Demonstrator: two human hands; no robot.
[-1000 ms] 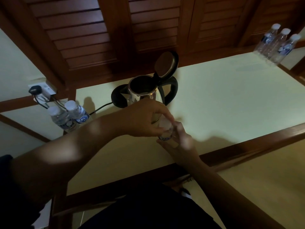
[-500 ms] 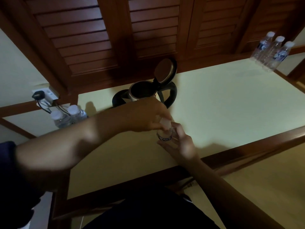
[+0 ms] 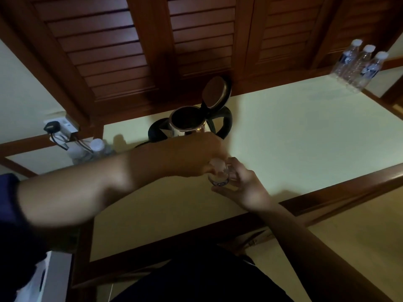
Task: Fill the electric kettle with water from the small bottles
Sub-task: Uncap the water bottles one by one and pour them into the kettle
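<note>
Kettle [image 3: 187,124] on the pale counter [image 3: 305,131], back near the louvred wooden panels [image 3: 196,40]. Lid [image 3: 216,92] hinged fully up; mouth open and dark inside. Water level cannot be read from this angle. Black handle on its right side, black base partly visible behind the forearm.

Small bottle [image 3: 219,176] held in front of the kettle, just above the counter's near half, roughly upright. Right hand [image 3: 242,186] wrapped around the body from below and the right, fingers closed on it. Left hand [image 3: 196,158] comes across from the left, fingertips pinched together on the white cap [image 3: 217,165]. Frame is blurred at the hands; cannot tell whether the cap is seated or already loose.

Step in hand, as judged: unscrewing the cap of this bottle. No pouring yet; bottle neck not tilted toward the kettle.

Next move calls for: cap lifted clear and parked, then bottle carried the short way back to the open mouth and tipped over the rim, clear of the raised lid. Thin plastic will likely flex under a hard squeeze once open, so a light hold suits.

Surroundings: two capped bottles [image 3: 96,149] at the left end, near a wall socket [image 3: 61,127] with a plug and cord. Three more capped bottles [image 3: 359,64] at the far right corner, well apart from the kettle.
</note>
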